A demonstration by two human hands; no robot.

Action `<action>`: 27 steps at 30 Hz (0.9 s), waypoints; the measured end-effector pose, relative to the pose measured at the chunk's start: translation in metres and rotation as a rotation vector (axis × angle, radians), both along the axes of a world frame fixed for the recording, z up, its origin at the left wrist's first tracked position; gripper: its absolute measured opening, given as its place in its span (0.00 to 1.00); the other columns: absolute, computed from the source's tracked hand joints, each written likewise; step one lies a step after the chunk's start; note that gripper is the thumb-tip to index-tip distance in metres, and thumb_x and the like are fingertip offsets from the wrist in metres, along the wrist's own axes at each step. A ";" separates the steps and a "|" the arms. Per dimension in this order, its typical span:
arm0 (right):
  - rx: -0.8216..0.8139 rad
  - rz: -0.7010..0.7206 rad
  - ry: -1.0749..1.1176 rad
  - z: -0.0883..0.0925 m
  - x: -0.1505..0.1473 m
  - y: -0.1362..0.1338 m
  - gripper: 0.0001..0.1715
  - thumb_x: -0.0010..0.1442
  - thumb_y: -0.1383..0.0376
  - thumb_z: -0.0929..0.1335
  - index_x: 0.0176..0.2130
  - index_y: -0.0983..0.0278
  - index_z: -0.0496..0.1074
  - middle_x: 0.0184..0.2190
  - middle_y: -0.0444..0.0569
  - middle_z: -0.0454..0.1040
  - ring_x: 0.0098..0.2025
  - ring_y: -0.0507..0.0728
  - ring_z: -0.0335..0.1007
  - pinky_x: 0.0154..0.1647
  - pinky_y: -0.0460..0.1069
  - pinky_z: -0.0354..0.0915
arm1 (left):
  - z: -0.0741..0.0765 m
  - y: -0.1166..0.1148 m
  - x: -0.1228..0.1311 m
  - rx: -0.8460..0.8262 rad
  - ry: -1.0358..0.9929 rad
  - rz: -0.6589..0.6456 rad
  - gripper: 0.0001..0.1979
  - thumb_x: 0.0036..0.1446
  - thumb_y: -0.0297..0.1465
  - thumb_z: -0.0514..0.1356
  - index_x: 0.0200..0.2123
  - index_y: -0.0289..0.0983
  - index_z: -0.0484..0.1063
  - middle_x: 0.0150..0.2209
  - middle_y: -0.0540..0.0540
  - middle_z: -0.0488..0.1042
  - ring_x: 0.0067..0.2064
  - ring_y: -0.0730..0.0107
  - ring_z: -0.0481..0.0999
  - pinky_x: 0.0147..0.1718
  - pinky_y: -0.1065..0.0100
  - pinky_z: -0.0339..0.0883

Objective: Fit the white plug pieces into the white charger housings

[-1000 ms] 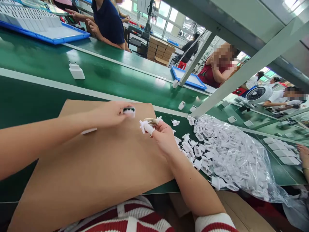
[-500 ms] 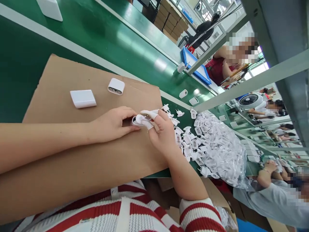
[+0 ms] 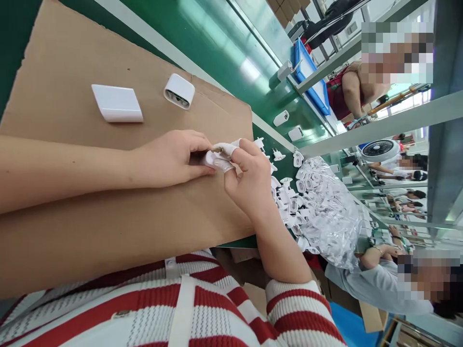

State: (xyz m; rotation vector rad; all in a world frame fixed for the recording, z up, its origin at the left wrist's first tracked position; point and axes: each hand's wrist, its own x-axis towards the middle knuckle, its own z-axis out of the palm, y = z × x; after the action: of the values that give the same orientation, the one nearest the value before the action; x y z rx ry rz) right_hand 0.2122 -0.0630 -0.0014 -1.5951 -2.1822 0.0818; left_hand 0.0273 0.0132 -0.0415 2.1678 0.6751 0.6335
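Observation:
Over the cardboard, my left hand is closed around a white charger housing, with the fingers and thumb on either side of it. My right hand wears white finger cots on thumb and index finger, the index one stained. Those fingertips pinch a small white plug piece at the housing's right end; the cots hide most of it. Behind my hands, a white housing lies with its open end and inner metal parts showing. Another white housing rests on its side farther left.
Brown cardboard covers the green bench. A pile of white plug pieces spills from a clear plastic bag at right. Several chargers stand beyond, near a blue-rimmed tray. A co-worker sits at right.
The camera view has shifted, bringing the cardboard higher in the picture. The housing's open end, visible between my hands before, is now covered by the white piece and my right fingertips.

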 end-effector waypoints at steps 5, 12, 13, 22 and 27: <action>0.007 -0.112 0.177 -0.013 -0.003 -0.002 0.14 0.62 0.71 0.65 0.46 0.60 0.75 0.36 0.49 0.69 0.40 0.59 0.67 0.44 0.53 0.68 | -0.002 -0.001 0.001 -0.001 0.007 0.011 0.14 0.62 0.41 0.61 0.40 0.36 0.76 0.40 0.46 0.76 0.41 0.64 0.73 0.40 0.65 0.64; 0.071 -0.269 0.185 -0.006 0.032 0.002 0.29 0.70 0.62 0.61 0.68 0.57 0.60 0.56 0.57 0.70 0.56 0.62 0.69 0.59 0.60 0.66 | 0.042 0.010 0.001 -0.050 0.052 0.167 0.20 0.58 0.45 0.62 0.49 0.41 0.77 0.45 0.50 0.79 0.42 0.62 0.75 0.42 0.65 0.65; 0.080 -0.341 0.088 -0.005 0.041 0.005 0.29 0.70 0.63 0.61 0.67 0.59 0.61 0.58 0.59 0.69 0.60 0.64 0.66 0.62 0.62 0.64 | 0.052 0.023 0.001 0.018 0.077 0.244 0.21 0.57 0.46 0.62 0.49 0.42 0.77 0.45 0.51 0.79 0.42 0.62 0.75 0.42 0.65 0.64; -0.292 -0.498 -0.225 -0.016 0.062 0.029 0.25 0.65 0.71 0.61 0.60 0.63 0.68 0.56 0.58 0.73 0.62 0.66 0.66 0.70 0.74 0.44 | 0.052 0.217 0.002 0.224 0.370 0.633 0.51 0.38 0.66 0.56 0.54 0.32 0.75 0.49 0.48 0.77 0.44 0.70 0.67 0.42 0.65 0.56; -0.140 -0.433 -0.081 -0.008 0.056 0.024 0.30 0.58 0.79 0.60 0.55 0.63 0.73 0.50 0.55 0.74 0.54 0.60 0.72 0.71 0.66 0.49 | 0.045 0.231 -0.010 0.150 0.466 0.687 0.76 0.16 0.77 0.50 0.58 0.23 0.70 0.52 0.40 0.76 0.53 0.66 0.65 0.46 0.63 0.53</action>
State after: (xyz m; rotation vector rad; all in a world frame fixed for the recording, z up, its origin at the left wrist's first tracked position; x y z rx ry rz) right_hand 0.2679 -0.0386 -0.0097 -2.1476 -1.8712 0.0392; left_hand 0.0169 0.2440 0.0030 2.2222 1.7099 0.5219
